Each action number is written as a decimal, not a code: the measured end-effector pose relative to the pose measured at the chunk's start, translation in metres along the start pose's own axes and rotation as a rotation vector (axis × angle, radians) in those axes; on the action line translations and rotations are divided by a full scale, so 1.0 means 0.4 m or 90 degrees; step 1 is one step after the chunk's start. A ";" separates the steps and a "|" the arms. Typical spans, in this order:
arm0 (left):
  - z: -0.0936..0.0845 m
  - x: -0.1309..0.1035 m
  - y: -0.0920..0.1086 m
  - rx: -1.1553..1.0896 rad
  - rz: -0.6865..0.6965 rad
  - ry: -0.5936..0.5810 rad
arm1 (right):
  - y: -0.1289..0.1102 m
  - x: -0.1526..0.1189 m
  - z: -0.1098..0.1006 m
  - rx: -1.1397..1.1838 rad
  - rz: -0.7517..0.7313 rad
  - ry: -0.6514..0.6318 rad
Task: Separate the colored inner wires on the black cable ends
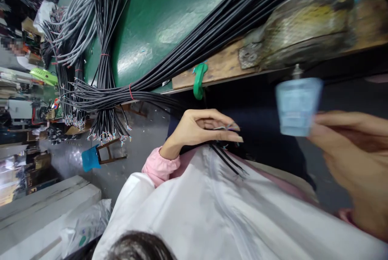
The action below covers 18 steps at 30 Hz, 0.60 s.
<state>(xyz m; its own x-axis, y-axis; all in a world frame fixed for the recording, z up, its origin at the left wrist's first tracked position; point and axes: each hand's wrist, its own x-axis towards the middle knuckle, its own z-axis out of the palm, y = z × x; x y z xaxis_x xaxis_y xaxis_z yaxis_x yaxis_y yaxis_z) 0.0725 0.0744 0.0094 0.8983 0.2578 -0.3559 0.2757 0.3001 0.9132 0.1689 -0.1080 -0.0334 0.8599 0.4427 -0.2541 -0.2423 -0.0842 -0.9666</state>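
Observation:
My left hand (209, 126), coming out of a pink cuff, pinches thin coloured wires (227, 127) between thumb and fingers. Black cable ends (228, 161) lie under it against the white garment. At the right, my right hand (351, 143) grips the edge of a light blue, cup-like piece (298, 106), which is blurred. A metal pin joins that piece to a worn device wrapped in clear film (306, 30) on the wooden bench edge. Long black cables (188, 52) run across the green bench top to the left of this device.
A green hook (199, 81) sits on the bench edge (221, 62). Bundled black cables (106, 22) and grey cables (79, 17) hang over the far left side. A blue-seated stool (91, 158), white boxes (48, 211) and another person (22, 56) are farther left.

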 end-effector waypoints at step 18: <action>0.054 -0.053 0.000 0.025 0.054 0.034 | -0.067 -0.051 0.081 0.073 -0.132 -0.055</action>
<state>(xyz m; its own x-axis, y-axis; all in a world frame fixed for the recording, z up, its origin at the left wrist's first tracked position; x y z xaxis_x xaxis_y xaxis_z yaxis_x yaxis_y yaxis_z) 0.0609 0.0492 0.0212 0.8995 0.3304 -0.2857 0.2129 0.2396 0.9473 0.1432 -0.0858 -0.0012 0.8561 0.5151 -0.0426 -0.1185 0.1153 -0.9862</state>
